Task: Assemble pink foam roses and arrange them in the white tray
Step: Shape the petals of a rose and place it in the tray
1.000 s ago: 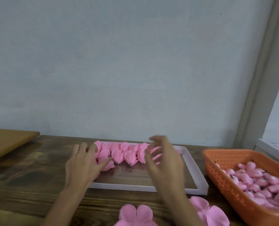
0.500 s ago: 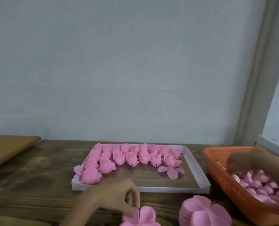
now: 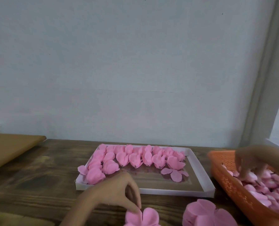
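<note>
The dark, grained wooden table (image 3: 37, 185) carries the white tray (image 3: 199, 168), whose far half holds rows of soft, matte pink foam roses (image 3: 135, 159). Step in hand, by judgement: collecting parts. The blurred right hand (image 3: 249, 159) reaches among foam buds (image 3: 265, 188) in the perforated orange basket (image 3: 225, 181); its grip cannot be told. The left hand (image 3: 116, 191) pinches a flat, lobed petal blank (image 3: 145, 216). The next move calls for centring a bud on it.
</note>
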`<action>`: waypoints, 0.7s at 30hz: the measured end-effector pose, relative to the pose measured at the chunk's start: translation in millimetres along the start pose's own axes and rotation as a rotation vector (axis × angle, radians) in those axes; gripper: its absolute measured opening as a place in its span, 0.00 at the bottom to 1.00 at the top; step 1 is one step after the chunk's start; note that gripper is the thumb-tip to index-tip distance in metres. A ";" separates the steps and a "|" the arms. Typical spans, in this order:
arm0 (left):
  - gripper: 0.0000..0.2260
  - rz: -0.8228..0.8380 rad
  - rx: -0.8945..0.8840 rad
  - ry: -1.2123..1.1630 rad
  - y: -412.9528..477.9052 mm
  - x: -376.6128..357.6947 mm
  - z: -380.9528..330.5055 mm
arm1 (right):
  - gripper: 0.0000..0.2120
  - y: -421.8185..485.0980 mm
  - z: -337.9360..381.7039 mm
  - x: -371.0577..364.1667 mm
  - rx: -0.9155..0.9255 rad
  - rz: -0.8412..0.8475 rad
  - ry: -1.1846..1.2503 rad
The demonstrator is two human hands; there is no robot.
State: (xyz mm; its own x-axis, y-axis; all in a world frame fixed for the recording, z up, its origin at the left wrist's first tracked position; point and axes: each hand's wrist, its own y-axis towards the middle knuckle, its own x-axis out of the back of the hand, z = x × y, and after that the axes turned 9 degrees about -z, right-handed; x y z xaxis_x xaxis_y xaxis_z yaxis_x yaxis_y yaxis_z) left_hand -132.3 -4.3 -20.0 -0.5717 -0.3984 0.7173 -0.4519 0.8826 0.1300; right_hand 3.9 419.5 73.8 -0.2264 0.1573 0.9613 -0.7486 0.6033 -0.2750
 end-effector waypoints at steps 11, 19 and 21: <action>0.06 0.012 -0.001 -0.087 0.7 1.4 5.4 | 0.19 1.6 26.1 20.9 0.018 -0.358 0.231; 0.02 -0.010 0.119 -0.389 1.5 1.6 7.6 | 0.07 -0.6 37.0 15.1 0.138 -0.480 0.109; 0.03 -0.137 0.194 -0.617 3.3 -0.1 9.2 | 0.05 -4.8 51.9 11.8 0.203 -0.531 0.312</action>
State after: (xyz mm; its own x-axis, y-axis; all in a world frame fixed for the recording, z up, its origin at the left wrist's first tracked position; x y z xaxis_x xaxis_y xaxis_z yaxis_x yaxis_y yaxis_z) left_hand -140.1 -3.6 -26.0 -0.7615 -0.6249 0.1718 -0.6307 0.7756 0.0254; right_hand -27.5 378.0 85.6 0.3758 0.1165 0.9193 -0.8189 0.5060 0.2706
